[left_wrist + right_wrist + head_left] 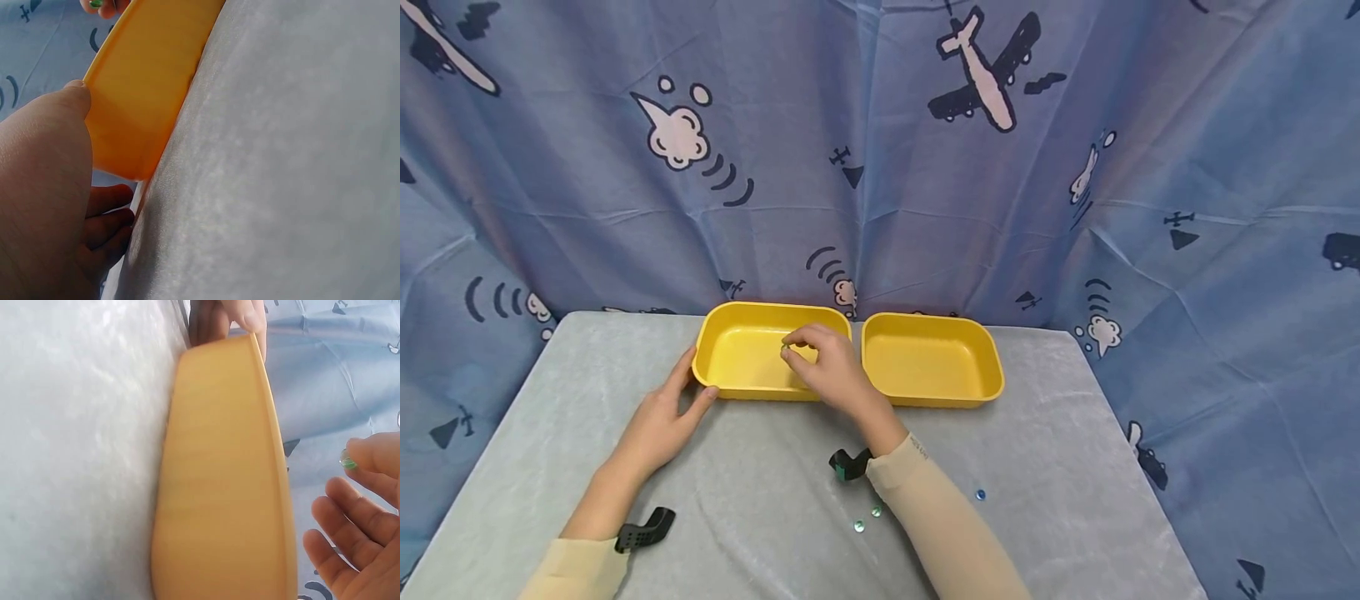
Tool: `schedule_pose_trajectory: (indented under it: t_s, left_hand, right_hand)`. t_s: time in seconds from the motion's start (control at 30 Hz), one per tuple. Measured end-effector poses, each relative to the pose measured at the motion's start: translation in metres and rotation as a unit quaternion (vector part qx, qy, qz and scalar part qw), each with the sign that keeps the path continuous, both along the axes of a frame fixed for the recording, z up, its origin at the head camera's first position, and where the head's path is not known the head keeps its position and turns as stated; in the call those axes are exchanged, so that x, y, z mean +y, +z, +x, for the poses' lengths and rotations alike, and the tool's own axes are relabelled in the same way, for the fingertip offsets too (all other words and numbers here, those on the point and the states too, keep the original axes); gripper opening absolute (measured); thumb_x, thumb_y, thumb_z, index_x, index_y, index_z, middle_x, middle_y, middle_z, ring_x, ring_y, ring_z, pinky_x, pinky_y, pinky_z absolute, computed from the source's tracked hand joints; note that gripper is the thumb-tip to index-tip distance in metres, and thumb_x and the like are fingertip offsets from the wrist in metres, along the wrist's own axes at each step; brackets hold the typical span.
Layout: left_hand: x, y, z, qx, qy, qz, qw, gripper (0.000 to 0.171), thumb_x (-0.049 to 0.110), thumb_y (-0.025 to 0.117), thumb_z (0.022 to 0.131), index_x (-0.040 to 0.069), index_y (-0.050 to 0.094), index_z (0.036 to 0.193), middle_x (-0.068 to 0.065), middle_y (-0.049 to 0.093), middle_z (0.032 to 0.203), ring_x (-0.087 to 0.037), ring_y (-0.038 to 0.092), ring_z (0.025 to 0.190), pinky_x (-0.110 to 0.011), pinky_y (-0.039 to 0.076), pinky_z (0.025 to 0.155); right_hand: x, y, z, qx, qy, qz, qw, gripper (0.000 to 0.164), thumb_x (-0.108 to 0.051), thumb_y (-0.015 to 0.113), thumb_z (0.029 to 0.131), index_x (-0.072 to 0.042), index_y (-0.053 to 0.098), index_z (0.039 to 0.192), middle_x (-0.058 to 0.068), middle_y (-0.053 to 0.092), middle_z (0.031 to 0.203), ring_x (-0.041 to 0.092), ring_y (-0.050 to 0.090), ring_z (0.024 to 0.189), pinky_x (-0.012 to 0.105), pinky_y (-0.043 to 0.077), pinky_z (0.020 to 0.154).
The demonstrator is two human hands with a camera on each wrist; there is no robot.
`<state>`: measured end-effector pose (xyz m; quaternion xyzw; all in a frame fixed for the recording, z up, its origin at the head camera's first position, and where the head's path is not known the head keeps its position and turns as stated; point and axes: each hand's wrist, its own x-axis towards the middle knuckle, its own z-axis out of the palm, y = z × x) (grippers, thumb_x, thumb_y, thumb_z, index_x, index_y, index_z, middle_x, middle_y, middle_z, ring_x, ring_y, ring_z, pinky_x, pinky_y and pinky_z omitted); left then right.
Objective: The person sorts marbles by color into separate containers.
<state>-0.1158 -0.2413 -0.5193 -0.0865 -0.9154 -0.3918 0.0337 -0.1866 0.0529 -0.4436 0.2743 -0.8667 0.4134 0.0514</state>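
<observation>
Over the inside of the left yellow tray (760, 392), my right hand (827, 367) pinches a small shiny green gem (348, 460) between thumb and index finger. Its other fingers hang loosely curled in the right wrist view. My left hand (662, 421) holds that tray at its left end, with the thumb (76, 94) on the rim and the fingers around the end near the tabletop. Two green gems (859, 526) and a blue gem (981, 494) lie on the table by my right forearm.
A second yellow tray (932, 400) stands close beside the first, on its right. Both sit at the far edge of the grey cloth-covered table (760, 492). Blue printed curtains (790, 167) hang behind and at both sides.
</observation>
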Motion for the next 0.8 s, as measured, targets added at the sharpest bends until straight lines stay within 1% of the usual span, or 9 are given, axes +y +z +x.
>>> schedule_pose_trajectory:
  t_s: [0.27, 0.57, 0.8]
  left_hand:
    - [0.003, -0.001, -0.001, -0.004, -0.003, -0.001, 1.0000, 0.086, 0.048, 0.058, 0.114, 0.020, 0.010, 0.178, -0.029, 0.043, 0.167, -0.058, 0.044, 0.148, -0.076, 0.037, 0.115]
    - [0.002, -0.003, -0.001, 0.004, -0.002, -0.001, 1.0000, 0.085, 0.046, 0.059, 0.114, 0.017, 0.012, 0.178, -0.030, 0.044, 0.166, -0.058, 0.045, 0.147, -0.075, 0.038, 0.115]
    - [0.001, -0.003, -0.001, 0.004, 0.001, 0.001, 1.0000, 0.085, 0.046, 0.059, 0.114, 0.022, 0.010, 0.178, -0.029, 0.044, 0.166, -0.057, 0.045, 0.148, -0.076, 0.037, 0.115]
  right_hand:
    - [0.006, -0.002, -0.008, -0.017, -0.016, 0.007, 1.000, 0.022, -0.019, 0.076, 0.105, -0.005, 0.080, 0.122, 0.003, 0.075, 0.119, 0.020, 0.069, 0.111, 0.036, 0.058, 0.102]
    - [0.006, -0.006, -0.018, -0.002, -0.017, 0.003, 1.000, 0.021, -0.018, 0.077, 0.105, -0.006, 0.081, 0.121, 0.003, 0.076, 0.117, 0.017, 0.068, 0.108, 0.034, 0.058, 0.100]
    - [0.006, -0.006, -0.021, -0.002, -0.016, 0.011, 1.000, 0.020, -0.018, 0.077, 0.105, -0.008, 0.080, 0.122, 0.003, 0.075, 0.117, 0.017, 0.067, 0.108, 0.033, 0.058, 0.099]
